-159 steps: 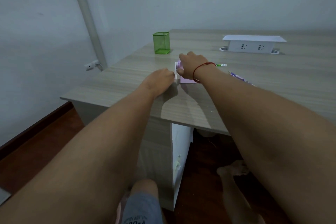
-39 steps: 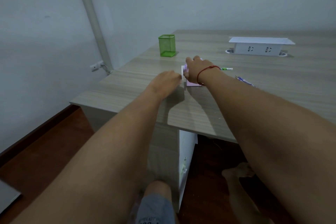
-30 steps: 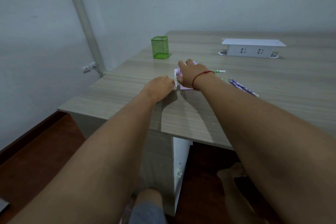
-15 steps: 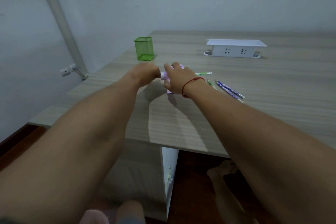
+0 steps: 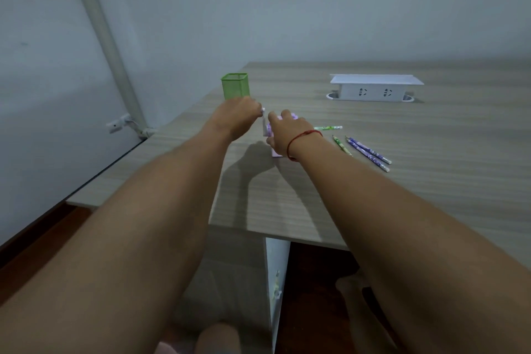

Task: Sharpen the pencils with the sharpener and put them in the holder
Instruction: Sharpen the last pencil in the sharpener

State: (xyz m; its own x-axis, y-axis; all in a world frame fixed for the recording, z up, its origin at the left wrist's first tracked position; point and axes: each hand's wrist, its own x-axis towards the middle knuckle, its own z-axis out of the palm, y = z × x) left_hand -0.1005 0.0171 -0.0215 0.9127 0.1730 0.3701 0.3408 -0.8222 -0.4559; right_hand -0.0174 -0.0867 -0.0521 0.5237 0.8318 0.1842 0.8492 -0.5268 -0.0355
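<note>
A pale purple sharpener (image 5: 275,152) stands on the wooden desk (image 5: 402,181), mostly hidden under my right hand (image 5: 287,132), which grips its top. My left hand (image 5: 238,118) pinches the white crank handle (image 5: 263,123) on the sharpener's left side, raised near the top of its turn. A green pencil (image 5: 327,127) sticks out to the right from behind my right hand. One more green pencil (image 5: 342,145) and two purple pencils (image 5: 369,154) lie on the desk further right. The green mesh holder (image 5: 235,85) stands just behind my left hand.
A white socket box (image 5: 373,87) sits raised at the back of the desk. The desk's front edge runs below my forearms, with a white cabinet (image 5: 277,282) underneath. A grey pipe (image 5: 106,46) runs down the wall on the left.
My left hand has kept turning the crank, from low beside the sharpener up to its top. My right hand stays on the sharpener. The camera view has shifted.
</note>
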